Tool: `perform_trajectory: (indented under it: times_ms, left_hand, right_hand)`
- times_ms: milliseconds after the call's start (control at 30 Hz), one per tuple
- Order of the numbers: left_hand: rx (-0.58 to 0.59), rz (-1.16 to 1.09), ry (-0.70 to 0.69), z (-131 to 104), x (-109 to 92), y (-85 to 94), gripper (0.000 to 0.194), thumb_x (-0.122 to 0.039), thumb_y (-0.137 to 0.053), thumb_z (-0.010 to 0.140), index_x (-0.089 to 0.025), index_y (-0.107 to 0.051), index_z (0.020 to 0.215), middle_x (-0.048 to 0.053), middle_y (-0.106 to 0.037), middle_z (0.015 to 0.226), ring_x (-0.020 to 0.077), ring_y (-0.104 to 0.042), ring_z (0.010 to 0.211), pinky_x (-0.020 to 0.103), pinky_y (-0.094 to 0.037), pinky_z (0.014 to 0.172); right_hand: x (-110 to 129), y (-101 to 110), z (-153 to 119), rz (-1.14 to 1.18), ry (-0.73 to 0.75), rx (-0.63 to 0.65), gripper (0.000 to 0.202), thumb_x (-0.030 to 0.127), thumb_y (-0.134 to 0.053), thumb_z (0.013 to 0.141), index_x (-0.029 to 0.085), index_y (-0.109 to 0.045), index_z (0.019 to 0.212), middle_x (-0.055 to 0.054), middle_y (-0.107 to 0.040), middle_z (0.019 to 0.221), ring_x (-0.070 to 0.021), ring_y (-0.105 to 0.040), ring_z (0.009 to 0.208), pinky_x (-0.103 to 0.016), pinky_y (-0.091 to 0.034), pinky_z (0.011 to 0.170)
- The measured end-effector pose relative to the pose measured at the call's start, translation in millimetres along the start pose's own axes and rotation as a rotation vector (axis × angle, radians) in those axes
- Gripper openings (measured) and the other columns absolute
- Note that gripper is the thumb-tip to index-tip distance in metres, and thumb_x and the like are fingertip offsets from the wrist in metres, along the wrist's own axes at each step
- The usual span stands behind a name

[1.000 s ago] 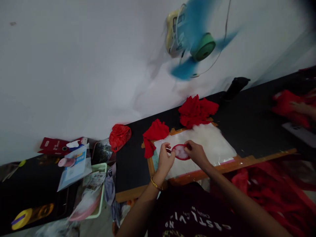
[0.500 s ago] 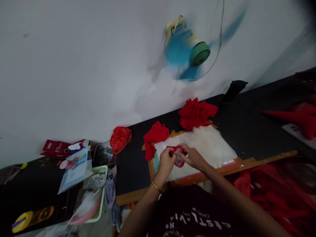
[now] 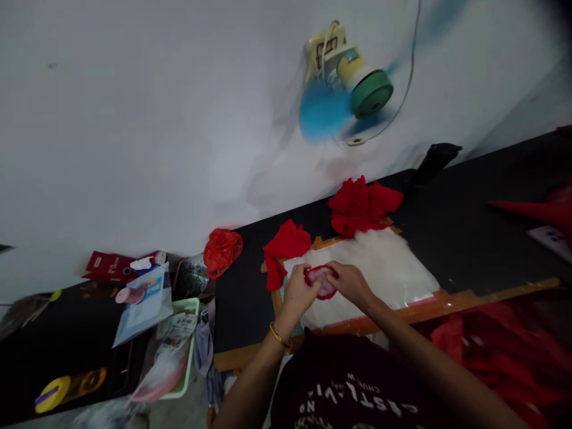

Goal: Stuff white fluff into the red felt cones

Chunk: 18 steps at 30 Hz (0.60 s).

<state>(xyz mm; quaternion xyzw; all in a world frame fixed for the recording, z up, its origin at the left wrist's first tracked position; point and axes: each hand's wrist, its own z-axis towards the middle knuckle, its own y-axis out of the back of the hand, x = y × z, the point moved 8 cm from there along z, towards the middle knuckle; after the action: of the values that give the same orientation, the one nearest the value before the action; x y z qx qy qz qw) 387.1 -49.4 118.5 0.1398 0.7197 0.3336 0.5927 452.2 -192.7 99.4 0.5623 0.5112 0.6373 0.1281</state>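
A small red fabric piece with a whitish fluffy middle (image 3: 322, 281) is held between my two hands, above the white sheet. My left hand (image 3: 300, 292) pinches its left side, and my right hand (image 3: 351, 282) grips its right edge. Under and beyond them, white fluffy material (image 3: 379, 259) lies on the white sheet (image 3: 417, 280), which is taped to the black table. Red cloth (image 3: 286, 241) is bunched just behind my left hand, and a larger red heap (image 3: 361, 205) lies farther back.
A blue-bladed fan (image 3: 328, 110) spins on the wall. On the table are a red plastic bag (image 3: 222, 251) and a black cylindrical object (image 3: 435, 162). At the left stand a green-rimmed basket (image 3: 192, 351) and a yellow-lidded bottle (image 3: 53, 393). More red fabric (image 3: 504, 351) fills the lower right.
The red piece has opened into a wider oval, showing more of its whitish middle. My hands stay on both sides of it. The whole view has shifted slightly.
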Motion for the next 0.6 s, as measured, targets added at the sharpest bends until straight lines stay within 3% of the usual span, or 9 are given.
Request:
perform_trajectory:
  times_ms: [67,167,300,433,533,600]
  left_hand:
    - [0.02,0.031,0.027,-1,0,-2.0,0.033,-0.022,-0.068,0.077,-0.02,-0.062,0.11,0.008,-0.068,0.104,0.023,-0.064,0.094,0.032,-0.046,0.084]
    - [0.013,0.073,0.068,2,4,-1.9,0.019,-0.014,-0.059,0.08,-0.019,-0.063,0.097,0.006,-0.068,0.089,0.0218,-0.063,0.083,0.031,-0.045,0.077]
    - [-0.076,-0.01,0.103,6,14,5.1,0.021,-0.009,-0.056,0.078,-0.019,-0.061,0.095,0.003,-0.066,0.084,0.0194,-0.061,0.078,0.029,-0.044,0.075]
    - [-0.057,-0.134,0.078,5,14,0.1,0.028,-0.008,-0.057,0.074,-0.019,-0.058,0.099,0.002,-0.066,0.089,0.0175,-0.061,0.078,0.029,-0.047,0.076]
    - [-0.061,-0.188,-0.025,3,5,-2.3,0.047,-0.008,-0.065,0.068,-0.019,-0.056,0.114,0.007,-0.065,0.11,0.0203,-0.062,0.095,0.031,-0.049,0.085]
    - [-0.086,-0.19,-0.085,4,0,-1.1,0.046,-0.01,-0.066,0.069,-0.019,-0.058,0.112,0.009,-0.063,0.113,0.0222,-0.061,0.102,0.033,-0.048,0.09]
  right_hand:
    - [5,-2,1,0.073,0.05,0.008,0.025,0.028,-0.051,0.09,0.021,-0.07,0.104,-0.006,-0.075,0.084,-0.0224,-0.068,0.077,-0.029,-0.041,0.068]
    - [10,-5,0,0.247,0.117,0.003,0.031,0.036,-0.051,0.092,0.021,-0.065,0.115,-0.005,-0.073,0.086,-0.0206,-0.066,0.074,-0.029,-0.045,0.069]
    - [2,-10,-2,0.383,0.061,-0.027,0.055,0.04,-0.061,0.084,0.016,-0.051,0.132,-0.007,-0.07,0.099,-0.0184,-0.064,0.071,-0.029,-0.048,0.067]
    - [-2,-12,1,0.295,0.037,-0.051,0.033,0.024,-0.057,0.079,0.017,-0.06,0.11,-0.007,-0.07,0.095,-0.0209,-0.064,0.08,-0.031,-0.047,0.075]
    - [2,-7,6,0.275,0.082,-0.08,0.023,0.018,-0.053,0.076,0.019,-0.062,0.097,-0.006,-0.069,0.092,-0.0214,-0.063,0.084,-0.032,-0.046,0.079]
    - [4,-3,7,0.301,0.118,-0.099,0.022,0.017,-0.052,0.074,0.02,-0.062,0.094,-0.005,-0.069,0.092,-0.0207,-0.063,0.085,-0.031,-0.046,0.079]
